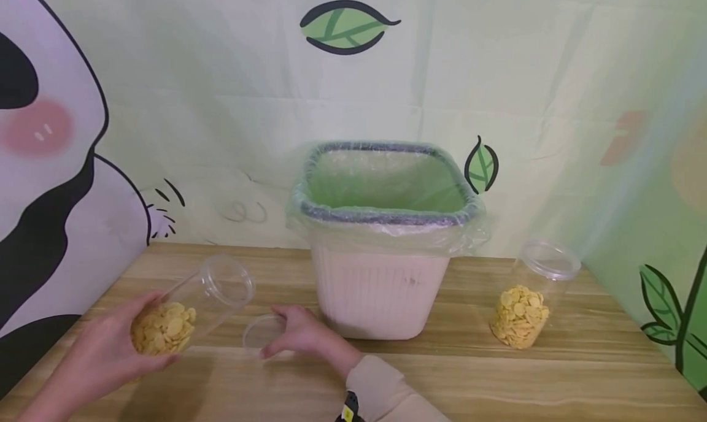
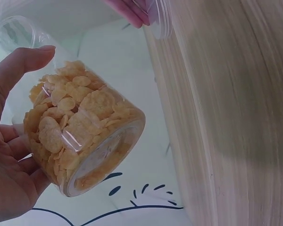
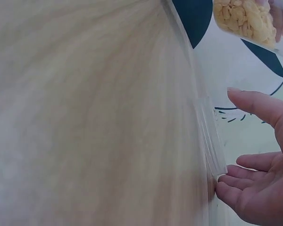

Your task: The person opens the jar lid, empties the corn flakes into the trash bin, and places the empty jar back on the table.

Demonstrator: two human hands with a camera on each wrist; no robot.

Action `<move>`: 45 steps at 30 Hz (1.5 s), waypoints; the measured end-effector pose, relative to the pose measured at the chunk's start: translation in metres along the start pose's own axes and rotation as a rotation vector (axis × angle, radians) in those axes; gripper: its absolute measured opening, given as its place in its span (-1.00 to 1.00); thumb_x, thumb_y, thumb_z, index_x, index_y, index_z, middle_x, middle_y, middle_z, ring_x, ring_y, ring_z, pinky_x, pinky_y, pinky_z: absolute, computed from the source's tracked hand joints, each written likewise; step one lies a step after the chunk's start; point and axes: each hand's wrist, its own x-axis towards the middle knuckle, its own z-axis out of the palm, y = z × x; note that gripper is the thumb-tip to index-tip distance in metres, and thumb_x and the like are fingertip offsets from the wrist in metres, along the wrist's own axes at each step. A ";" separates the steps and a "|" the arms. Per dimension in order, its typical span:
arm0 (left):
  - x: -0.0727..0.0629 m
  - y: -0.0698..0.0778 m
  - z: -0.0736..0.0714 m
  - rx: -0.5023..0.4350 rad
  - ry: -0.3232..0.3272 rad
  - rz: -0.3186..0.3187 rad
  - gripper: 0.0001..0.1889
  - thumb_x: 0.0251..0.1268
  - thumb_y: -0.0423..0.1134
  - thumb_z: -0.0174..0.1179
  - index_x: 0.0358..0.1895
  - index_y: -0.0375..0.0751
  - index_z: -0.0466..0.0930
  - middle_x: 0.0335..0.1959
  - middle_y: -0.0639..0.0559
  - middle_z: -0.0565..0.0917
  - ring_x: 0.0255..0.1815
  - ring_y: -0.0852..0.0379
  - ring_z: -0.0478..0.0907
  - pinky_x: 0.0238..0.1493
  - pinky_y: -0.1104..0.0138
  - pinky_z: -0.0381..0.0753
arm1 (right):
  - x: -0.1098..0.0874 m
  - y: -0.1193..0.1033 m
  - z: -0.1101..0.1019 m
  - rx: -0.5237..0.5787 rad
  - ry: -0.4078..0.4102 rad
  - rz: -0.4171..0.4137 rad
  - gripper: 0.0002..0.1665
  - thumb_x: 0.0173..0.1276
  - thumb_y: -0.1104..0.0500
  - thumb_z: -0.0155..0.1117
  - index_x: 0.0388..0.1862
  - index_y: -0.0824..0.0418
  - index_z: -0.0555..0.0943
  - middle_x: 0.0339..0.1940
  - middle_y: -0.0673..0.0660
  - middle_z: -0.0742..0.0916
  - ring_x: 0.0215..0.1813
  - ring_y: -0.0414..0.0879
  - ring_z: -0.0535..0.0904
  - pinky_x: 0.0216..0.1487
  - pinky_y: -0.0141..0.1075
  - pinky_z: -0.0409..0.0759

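Bag-lined bin (image 1: pixel 381 293) on wooden table (image 1: pixel 563 379), flake jar (image 1: pixel 520 318) to its right, panda-print backdrop (image 1: pixel 210 60)

The site resembles a staged booth, indicated by a creased, cartoon-printed backdrop (image 1: pixel 221 60) behind a wood-grain tabletop (image 1: pixel 530 385).

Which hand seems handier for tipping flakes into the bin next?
Probably the left hand: it holds an open jar of flakes tilted towards the bin; the right hand is at the lid.

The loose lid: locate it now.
In the head view, the lid lies on the table, left of the bin, between the tilted jar and the right hand.
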 end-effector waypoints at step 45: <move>0.012 0.028 -0.013 -0.007 0.018 0.044 -0.02 -0.62 0.00 0.57 0.09 -0.38 0.39 -0.08 -0.34 0.55 -0.30 -0.10 0.49 -0.42 0.20 0.44 | -0.092 -0.016 -0.059 0.353 -0.110 -0.209 -0.06 -0.06 0.28 0.46 0.33 0.20 0.25 0.32 0.03 0.39 0.33 -0.11 0.25 0.29 -0.31 0.23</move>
